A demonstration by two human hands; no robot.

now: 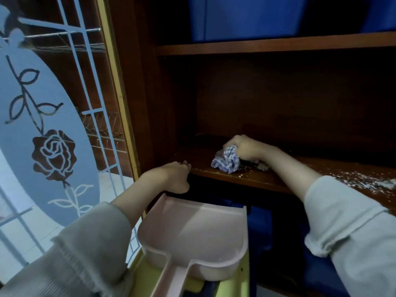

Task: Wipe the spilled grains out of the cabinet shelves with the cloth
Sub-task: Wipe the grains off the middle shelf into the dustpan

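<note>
A dark brown wooden cabinet [289, 93] fills most of the view, and its middle shelf [278, 182] runs across at hand height. At the left, its open glass door with a frosted rose pattern and white grid lines [53, 103] stands beside the left arm, with a wire rack [105, 129] dimly visible through the glass. Large blue plastic containers [246, 16] sit on the shelf above, and more blue shapes [317, 264] lie in the dark compartment below. A pale pink plastic dustpan [192, 228] sits just under the front edge of the middle shelf, mouth towards the cabinet. Its handle runs down over a yellow object [231, 286] at the bottom edge. Both arms wear light grey knitted sleeves [353, 232] pushed back from the wrists. The left hand [171, 176] rests on the shelf's front left corner. Its fingers [182, 166] lie fairly straight and together on top, with the thumb lower in front of the edge, holding nothing. The right hand [246, 147] is further in on the shelf, its fingers [230, 142] curled tightly round a bunched blue-and-white checked cloth [227, 160], which touches the board. White spilled grains [364, 181] are scattered along the shelf to the right of that forearm, with a small clump [262, 166] just beside the wrist and a few specks near the cloth.
</note>
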